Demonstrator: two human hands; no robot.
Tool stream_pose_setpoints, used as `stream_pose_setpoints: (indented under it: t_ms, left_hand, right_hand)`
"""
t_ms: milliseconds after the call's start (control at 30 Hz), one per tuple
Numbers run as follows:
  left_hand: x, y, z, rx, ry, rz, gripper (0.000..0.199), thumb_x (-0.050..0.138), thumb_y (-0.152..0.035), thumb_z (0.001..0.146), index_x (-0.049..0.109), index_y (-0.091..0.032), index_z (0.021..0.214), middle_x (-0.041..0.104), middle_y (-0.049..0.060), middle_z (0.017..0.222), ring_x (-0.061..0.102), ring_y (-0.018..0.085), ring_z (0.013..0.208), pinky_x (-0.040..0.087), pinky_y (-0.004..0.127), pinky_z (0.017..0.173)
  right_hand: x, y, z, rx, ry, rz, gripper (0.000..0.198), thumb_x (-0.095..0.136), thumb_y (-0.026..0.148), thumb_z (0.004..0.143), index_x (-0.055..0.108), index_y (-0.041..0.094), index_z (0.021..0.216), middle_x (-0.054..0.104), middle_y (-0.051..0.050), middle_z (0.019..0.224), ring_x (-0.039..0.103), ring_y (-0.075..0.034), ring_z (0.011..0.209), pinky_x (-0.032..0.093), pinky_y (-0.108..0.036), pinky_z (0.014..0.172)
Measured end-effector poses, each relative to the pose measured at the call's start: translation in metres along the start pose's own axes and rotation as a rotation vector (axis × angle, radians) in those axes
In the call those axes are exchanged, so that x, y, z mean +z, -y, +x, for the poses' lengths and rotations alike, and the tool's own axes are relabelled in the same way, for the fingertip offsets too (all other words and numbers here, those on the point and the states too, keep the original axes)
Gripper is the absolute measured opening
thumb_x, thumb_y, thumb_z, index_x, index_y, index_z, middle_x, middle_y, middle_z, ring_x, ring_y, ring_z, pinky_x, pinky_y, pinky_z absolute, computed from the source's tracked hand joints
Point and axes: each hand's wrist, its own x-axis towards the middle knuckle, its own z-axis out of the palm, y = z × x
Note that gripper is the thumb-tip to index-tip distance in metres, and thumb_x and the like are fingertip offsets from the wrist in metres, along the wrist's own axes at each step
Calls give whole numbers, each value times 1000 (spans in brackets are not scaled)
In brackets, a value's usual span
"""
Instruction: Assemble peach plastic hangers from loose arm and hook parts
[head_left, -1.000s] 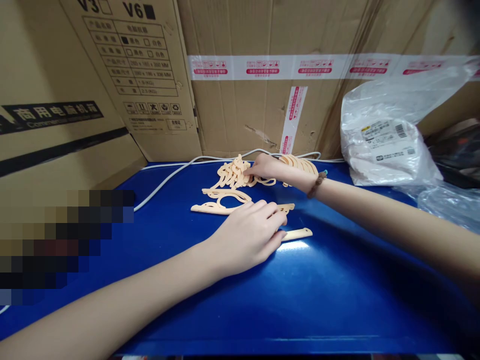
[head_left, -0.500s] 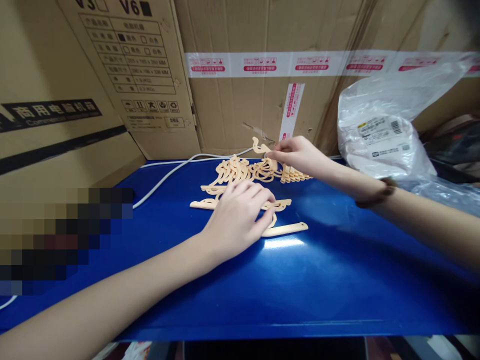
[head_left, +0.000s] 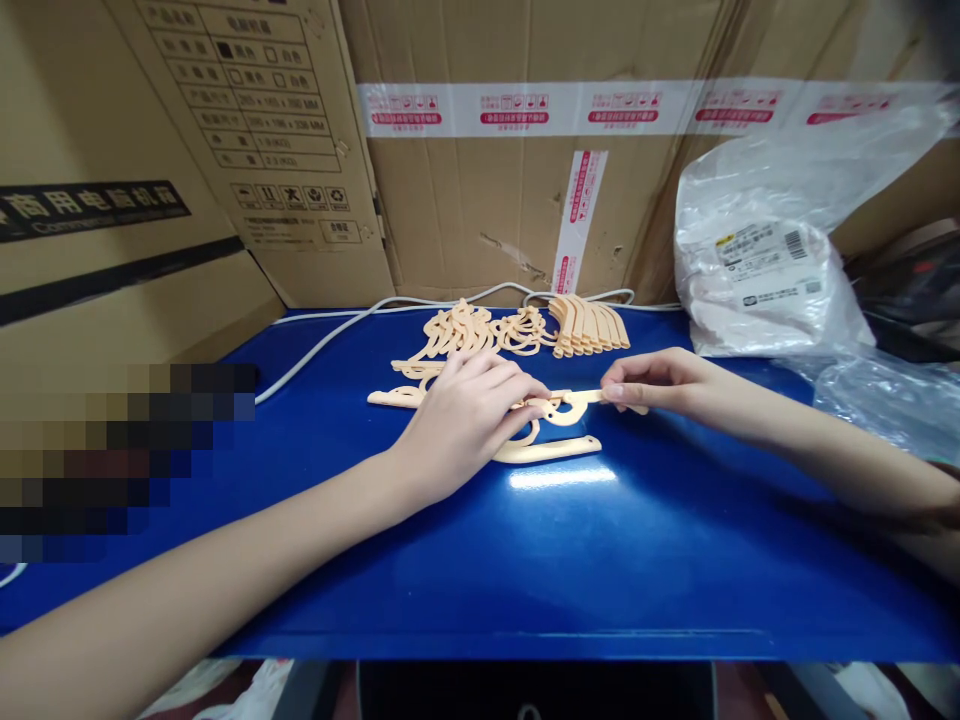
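My right hand pinches the end of a beige hook-like hanger piece, whose curved end points left. The tip of that piece meets the fingertips of my left hand. Bent over several beige hanger parts, my left hand has thumb and fingers closed on them and hides their middles. One long hanger arm with a hole in its end lies just in front of it. To the left, the end of another hanger arm sticks out from beneath the hand.
Behind lie piles of curved hanger parts, looped parts and stacked hanger arms on the blue table. A white cable runs along the back. Cardboard boxes wall the rear and left; a plastic bag stands right.
My right hand has come from the back piles toward the front and right, bringing the hook-like piece up to my left hand. My left hand has stayed over the parts.
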Motion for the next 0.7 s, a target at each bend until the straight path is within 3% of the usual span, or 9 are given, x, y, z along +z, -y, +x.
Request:
stream_pose_setpoints:
  t_ms: [133, 300, 400, 567, 700]
  left_hand:
    - [0, 1, -1, 34, -22, 10, 20, 51, -30, 98, 66, -18, 102, 69, 2, 95, 55, 19, 92, 35, 34, 86]
    - [3, -5, -3, 77, -15, -36, 18, 50, -28, 98, 65, -19, 102, 67, 2, 92, 53, 19, 89, 35, 33, 81]
    - [4, -10, -4, 83, 27, -86, 16, 51, -29, 98, 64, -21, 104, 68, 0, 96, 53, 18, 90, 35, 33, 81]
    - [3, -14, -3, 50, 13, -135, 22, 53, -30, 97, 58, -17, 114, 67, 2, 102, 56, 18, 95, 40, 34, 85]
    - [4, -8, -2, 5, 42, -163, 30, 58, -37, 93, 58, -14, 113, 62, 10, 121, 53, 22, 118, 40, 37, 100]
  right_hand:
    - [9, 4, -5, -102, -65, -97, 36, 53, 53, 89, 60, 19, 79, 59, -2, 73, 52, -16, 68, 38, -28, 62]
    - [31, 5, -14, -408, -180, -543, 27, 57, 44, 92, 61, 20, 104, 68, -4, 94, 60, -18, 83, 38, -31, 75]
    - [39, 6, -18, -549, -137, -664, 22, 57, 42, 93, 62, 21, 97, 66, -2, 89, 58, -16, 78, 36, -31, 74]
    - [36, 8, -17, -548, -107, -682, 18, 49, 30, 96, 58, 18, 88, 63, -2, 86, 55, -14, 75, 35, -30, 73]
    - [26, 5, -15, -413, -158, -582, 19, 46, 30, 95, 53, 18, 82, 58, -1, 77, 52, -14, 71, 36, -27, 69]
